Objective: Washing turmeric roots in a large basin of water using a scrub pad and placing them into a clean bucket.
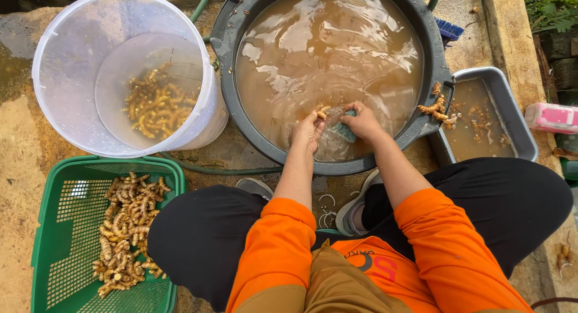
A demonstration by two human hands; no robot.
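As the head camera looks straight down, a person in orange sleeves and black trousers squats over a large dark basin (232,30) filled with muddy brown water (325,48). Both hands meet at the near edge of the basin, partly dipped in the water. The left hand (308,131) has its fingers curled shut around a knobbly yellow-brown root (322,112), which sticks out above the fingertips, just clear of the water. The right hand (363,121) sits just beside it, to the right, with its fingers closed on a small teal scrubbing brush (345,131). The brush lies between the two hands, below the root and close against it; whether brush and root actually touch cannot be told through the ripples.

On the basin's right rim rests a small cluster of roots (438,108), well apart from the hands. Beside it, further right, stands a grey rectangular tray (518,117) holding brown water and a few root pieces. A pink block (551,117) lies at the far right edge.

To the left of the basin stands a clear plastic bucket (66,54) with a heap of yellowish roots (158,105) at its bottom. Nearer the person, at lower left, a green plastic basket (57,228) holds a pile of paler, dirtier roots (125,228). A green hose (217,168) runs along the ground between the bucket and the basin.
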